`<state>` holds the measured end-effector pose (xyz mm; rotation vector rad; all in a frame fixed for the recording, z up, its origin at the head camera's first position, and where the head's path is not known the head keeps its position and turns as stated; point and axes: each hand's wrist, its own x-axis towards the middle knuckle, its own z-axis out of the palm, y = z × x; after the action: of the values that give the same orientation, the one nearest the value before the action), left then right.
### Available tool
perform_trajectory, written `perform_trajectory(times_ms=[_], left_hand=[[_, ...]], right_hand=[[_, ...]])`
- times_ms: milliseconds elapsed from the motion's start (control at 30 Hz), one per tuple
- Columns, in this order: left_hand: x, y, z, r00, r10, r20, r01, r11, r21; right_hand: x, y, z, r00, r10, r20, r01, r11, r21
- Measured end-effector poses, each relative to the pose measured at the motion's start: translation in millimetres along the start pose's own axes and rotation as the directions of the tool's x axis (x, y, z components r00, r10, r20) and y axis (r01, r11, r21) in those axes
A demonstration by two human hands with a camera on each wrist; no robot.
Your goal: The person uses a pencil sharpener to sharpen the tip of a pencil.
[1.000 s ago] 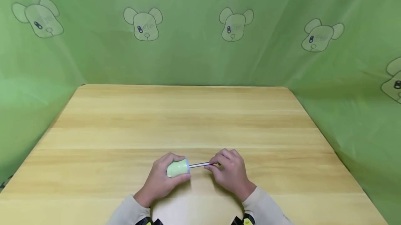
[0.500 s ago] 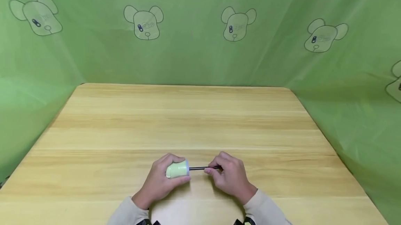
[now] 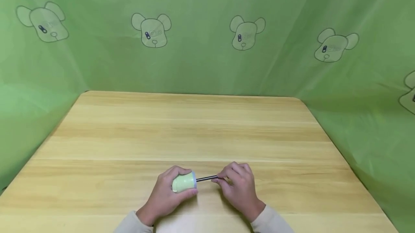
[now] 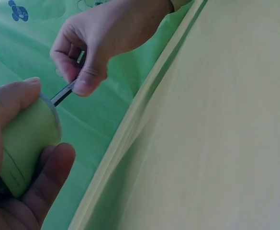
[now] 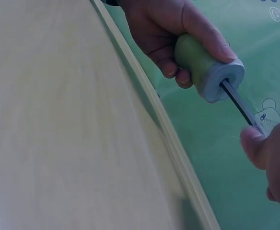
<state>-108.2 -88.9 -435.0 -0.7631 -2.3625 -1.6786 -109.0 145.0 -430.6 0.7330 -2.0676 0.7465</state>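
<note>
In the head view my left hand (image 3: 164, 194) grips a pale green pencil sharpener (image 3: 183, 183), a rounded barrel with a blue-grey end, lying sideways and facing right. A dark, silver-striped pencil (image 3: 206, 178) sticks out of that end. My right hand (image 3: 239, 187) pinches the pencil between thumb and fingers, a short way from the sharpener. The right wrist view shows the pencil (image 5: 240, 105) entering the hole in the sharpener's end face (image 5: 223, 79); its tip is hidden inside. In the left wrist view the thumb and fingers wrap the sharpener (image 4: 32, 136).
Both hands are above the near part of a wooden table (image 3: 201, 128). A green curtain (image 3: 197, 60) printed with bear heads encloses the back and sides. The table's near edge (image 4: 130, 110) runs beneath the hands in the wrist views.
The pencil has turned about its length: its visible side went from silvery to black to black with a silver stripe. My right fingers shifted on it; the left hand keeps its grip.
</note>
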Motion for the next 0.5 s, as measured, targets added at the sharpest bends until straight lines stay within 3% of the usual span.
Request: perform_trajectory(times_ms=[67, 167, 267, 367, 433, 500], left_hand=[[1.1, 0.6, -0.4, 1.000, -0.011, 0.000, 0.011, 1.000, -0.007], [1.6, 1.2, -0.5, 1.000, -0.017, 0.012, 0.017, 1.000, -0.018], [1.4, 1.1, -0.6, 0.999, 0.027, 0.023, -0.027, 1.000, -0.010], [2.1, 0.1, -1.2, 0.994, 0.109, 0.023, -0.109, 0.994, 0.012], [2.8, -1.3, -1.2, 0.986, 0.167, 0.028, -0.168, 0.985, 0.034], [2.8, -2.2, -0.9, 0.977, 0.211, 0.042, -0.213, 0.976, 0.050]], right_hand=[[0.1, 0, 2, 0.999, -0.014, -0.039, 0.014, 1.000, 0.003], [-1.8, 0, 2, 0.999, -0.006, -0.034, 0.006, 1.000, 0.013], [-4.6, -1, 0, 0.999, 0.039, 0.032, -0.040, 0.999, 0.028], [-4.4, -2, -2, 0.987, 0.109, 0.119, -0.114, 0.993, 0.037], [-2.2, -4, -5, 0.951, 0.205, 0.233, -0.229, 0.970, 0.080], [1.1, -5, -9, 0.883, 0.293, 0.367, -0.357, 0.927, 0.118]])
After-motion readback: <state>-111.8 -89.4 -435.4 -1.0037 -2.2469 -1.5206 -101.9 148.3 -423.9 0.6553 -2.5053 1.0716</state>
